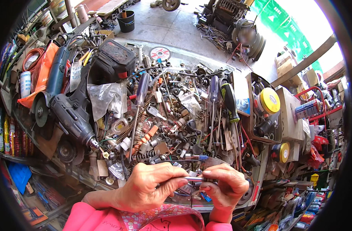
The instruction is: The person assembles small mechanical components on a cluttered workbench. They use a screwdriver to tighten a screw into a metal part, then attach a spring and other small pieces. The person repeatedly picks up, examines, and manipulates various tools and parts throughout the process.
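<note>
A slim silvery metal rod (196, 179) lies level between my two hands at the near edge of the cluttered workbench. My left hand (151, 186) is closed, pinching its left end between thumb and forefinger. My right hand (225, 184) pinches the other end, where a darker part shows between the fingers; its kind cannot be made out. Just beyond the hands spreads a heap of small metal parts, bolts and springs (147, 152). A purple-handled screwdriver (142, 89) lies across the heap on the left.
On the left are a black cordless drill (74, 115) and a blue angle grinder (57, 71). More screwdrivers, one green and black (229, 101), lie right of the heap. A box holds a yellow-lidded jar (269, 101). A cutting disc (159, 53) rests at the far edge.
</note>
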`<state>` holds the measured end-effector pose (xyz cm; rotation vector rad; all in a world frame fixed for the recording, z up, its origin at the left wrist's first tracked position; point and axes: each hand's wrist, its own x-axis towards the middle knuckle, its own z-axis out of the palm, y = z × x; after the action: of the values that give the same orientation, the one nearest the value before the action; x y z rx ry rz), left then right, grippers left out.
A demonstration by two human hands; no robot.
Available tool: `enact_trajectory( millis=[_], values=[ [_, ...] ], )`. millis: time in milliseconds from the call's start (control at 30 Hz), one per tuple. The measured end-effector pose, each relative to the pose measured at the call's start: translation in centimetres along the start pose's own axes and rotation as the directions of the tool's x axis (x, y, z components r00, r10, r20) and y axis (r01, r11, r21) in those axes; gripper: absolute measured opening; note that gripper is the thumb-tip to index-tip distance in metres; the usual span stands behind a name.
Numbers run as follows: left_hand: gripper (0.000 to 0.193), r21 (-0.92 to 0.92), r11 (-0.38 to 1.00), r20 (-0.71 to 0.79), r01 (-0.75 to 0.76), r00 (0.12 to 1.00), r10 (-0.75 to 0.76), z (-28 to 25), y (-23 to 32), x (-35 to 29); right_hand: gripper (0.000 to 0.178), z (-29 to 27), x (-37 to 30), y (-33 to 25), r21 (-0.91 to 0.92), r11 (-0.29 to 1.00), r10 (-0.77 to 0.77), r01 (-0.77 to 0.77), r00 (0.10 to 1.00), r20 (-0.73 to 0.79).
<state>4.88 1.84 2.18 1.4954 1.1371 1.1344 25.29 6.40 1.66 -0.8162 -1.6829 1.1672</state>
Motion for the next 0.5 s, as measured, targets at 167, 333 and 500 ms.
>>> enact_trajectory(
  millis=[167,333,500],
  values=[
    [0.013,0.059,0.997,-0.039,-0.046,0.998,0.048,-0.1,-0.5,0.8,0.033,0.0,-0.6,0.1,0.209,0.922,0.35,-0.326,0.933,-0.086],
    [0.016,0.143,0.985,-0.051,-0.101,0.993,0.109,0.1,-1.0,0.7,0.028,-0.1,0.3,-0.3,-0.013,0.954,0.3,-0.3,0.954,0.019],
    [0.017,0.199,0.973,-0.038,-0.114,0.992,0.124,-0.2,-1.3,1.0,0.024,0.5,0.6,-0.2,-0.074,0.975,0.208,-0.21,0.977,-0.041]
  ],
)
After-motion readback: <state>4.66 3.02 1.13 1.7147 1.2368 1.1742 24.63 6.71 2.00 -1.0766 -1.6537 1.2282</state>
